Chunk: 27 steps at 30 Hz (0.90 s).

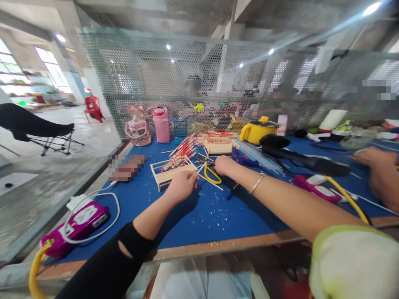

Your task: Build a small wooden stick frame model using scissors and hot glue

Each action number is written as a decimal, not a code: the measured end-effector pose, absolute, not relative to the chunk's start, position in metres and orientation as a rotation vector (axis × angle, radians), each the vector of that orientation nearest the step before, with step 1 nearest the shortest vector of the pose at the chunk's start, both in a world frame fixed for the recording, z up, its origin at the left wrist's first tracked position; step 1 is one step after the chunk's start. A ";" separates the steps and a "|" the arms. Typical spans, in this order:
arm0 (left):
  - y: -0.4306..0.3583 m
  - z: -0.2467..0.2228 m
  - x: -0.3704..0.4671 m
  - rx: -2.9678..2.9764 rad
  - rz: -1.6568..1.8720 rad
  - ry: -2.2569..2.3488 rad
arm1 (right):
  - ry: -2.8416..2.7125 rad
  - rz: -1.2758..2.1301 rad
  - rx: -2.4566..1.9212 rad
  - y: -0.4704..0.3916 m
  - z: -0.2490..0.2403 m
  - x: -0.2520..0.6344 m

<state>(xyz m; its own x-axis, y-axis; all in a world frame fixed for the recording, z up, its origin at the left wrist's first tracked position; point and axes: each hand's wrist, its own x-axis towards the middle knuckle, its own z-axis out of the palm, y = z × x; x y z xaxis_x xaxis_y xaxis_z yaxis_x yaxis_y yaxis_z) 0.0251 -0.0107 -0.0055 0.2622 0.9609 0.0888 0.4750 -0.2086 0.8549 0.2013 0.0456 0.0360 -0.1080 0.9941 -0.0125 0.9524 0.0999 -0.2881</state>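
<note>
OK, my left hand (182,185) is closed in a fingertip pinch on at least one thin wooden stick (202,167), mid-table, presumably because something that slim twists in a loose grip. My right hand (226,166) is curled at the yellow-handled pliers (213,174), apparently gripping one handle; fingers mostly hidden, can't tell how firmly.

A wooden frame (166,178) sits just beside my left hand, a second frame (220,147) nearer the far edge; both pale, slatted, boxy. A stick pile (184,150), red-and-white, heaps up between them, likely for easy reach. Clear rods (261,158), smooth and straight, lie to its right.

The rounded yellow pot (258,132) and matte pink bottle (161,126) stand toward the far edge, probably to free elbow room. Blue table (187,230), flecked with pale crumbs; glossy purple power strip (84,226) at its near left corner.
</note>
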 end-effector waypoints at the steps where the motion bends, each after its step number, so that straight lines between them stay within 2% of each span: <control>1: -0.010 -0.006 0.024 1.817 0.843 1.313 | -2.191 0.264 -1.944 0.046 0.036 0.197; 4: -0.011 -0.004 0.022 1.851 0.835 1.307 | -2.242 0.088 -1.845 0.032 0.043 0.193; 10: -0.024 0.008 0.022 2.066 0.798 1.131 | -2.806 -0.021 -1.113 -0.017 0.049 0.199; 14: -0.033 0.015 0.021 2.312 0.801 1.079 | -2.683 0.046 -1.187 -0.036 0.051 0.205; 17: -0.036 0.020 0.019 2.408 0.832 0.999 | -2.537 0.277 -1.243 -0.042 0.054 0.209; 22: -0.036 0.026 0.013 2.233 0.901 0.738 | -2.139 1.049 -1.022 -0.041 0.054 0.217; 24: -0.034 0.024 0.012 2.117 0.923 0.727 | -1.909 1.112 -1.000 -0.033 0.053 0.222; 27: -0.029 0.019 0.014 1.857 0.937 0.742 | -1.871 0.918 -1.176 -0.007 0.048 0.226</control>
<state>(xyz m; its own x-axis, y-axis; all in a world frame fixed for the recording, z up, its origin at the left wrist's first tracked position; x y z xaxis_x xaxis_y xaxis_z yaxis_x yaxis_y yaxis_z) 0.0144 -0.0294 0.0193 0.5328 0.7915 0.2996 0.1095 -0.4155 0.9030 0.2260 -0.0071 0.0477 -0.3141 0.9269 0.2055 0.4042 0.3264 -0.8545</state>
